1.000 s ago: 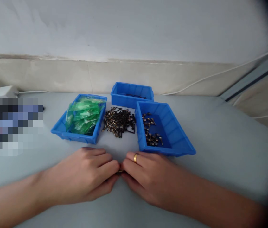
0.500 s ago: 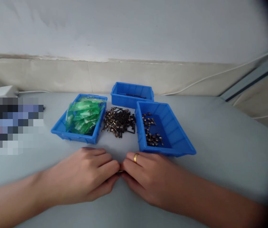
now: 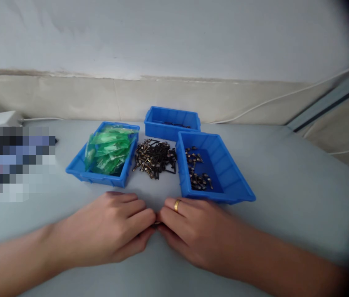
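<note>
Metal piece (image 3: 157, 223), small and mostly hidden, is pinched between the left hand (image 3: 115, 227) at nine o'clock and the right hand (image 3: 191, 229) at three, about equally near both, its long axis apparently laid nine-to-three, with a bolt-like parts pile (image 3: 155, 159) at twelve.

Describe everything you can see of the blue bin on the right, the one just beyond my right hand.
The blue bin looks like moulded plastic: rectangular and open-topped, with flared, ribbed walls and a projecting rim. It sits upright on the grey table. Small metal parts lie scattered toward its left side, leaving much of its floor bare. A pile of similar parts lies beside its left wall. Your right hand overlaps its near edge in view; contact is unclear.
</note>
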A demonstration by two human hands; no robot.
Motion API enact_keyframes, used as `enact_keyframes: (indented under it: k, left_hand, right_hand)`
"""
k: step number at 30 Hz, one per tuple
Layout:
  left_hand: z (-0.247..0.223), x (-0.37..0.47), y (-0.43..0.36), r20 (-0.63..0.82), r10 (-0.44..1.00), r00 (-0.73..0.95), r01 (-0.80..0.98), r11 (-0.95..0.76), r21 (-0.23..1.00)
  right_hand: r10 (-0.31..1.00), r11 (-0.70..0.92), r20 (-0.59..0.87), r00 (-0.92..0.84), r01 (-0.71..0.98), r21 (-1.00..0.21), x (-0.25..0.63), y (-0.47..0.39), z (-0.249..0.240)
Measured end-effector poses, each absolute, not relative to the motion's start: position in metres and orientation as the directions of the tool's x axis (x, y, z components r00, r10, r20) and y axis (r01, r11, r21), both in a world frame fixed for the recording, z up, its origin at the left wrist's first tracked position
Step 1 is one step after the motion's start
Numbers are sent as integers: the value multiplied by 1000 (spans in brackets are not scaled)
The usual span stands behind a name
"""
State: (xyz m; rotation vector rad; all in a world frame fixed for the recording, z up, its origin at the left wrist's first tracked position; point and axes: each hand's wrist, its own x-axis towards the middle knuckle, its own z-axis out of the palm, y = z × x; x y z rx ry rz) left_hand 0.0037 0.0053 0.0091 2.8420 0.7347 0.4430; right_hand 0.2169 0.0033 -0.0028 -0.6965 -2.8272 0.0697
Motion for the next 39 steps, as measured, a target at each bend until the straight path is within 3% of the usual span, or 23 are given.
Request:
enact_keyframes:
  k: [39]
  left_hand:
    - [9,3,4,249,495,832,451,-866,215]
  right_hand:
    - [470,883,197,-860,457,-108,216,3,-1]
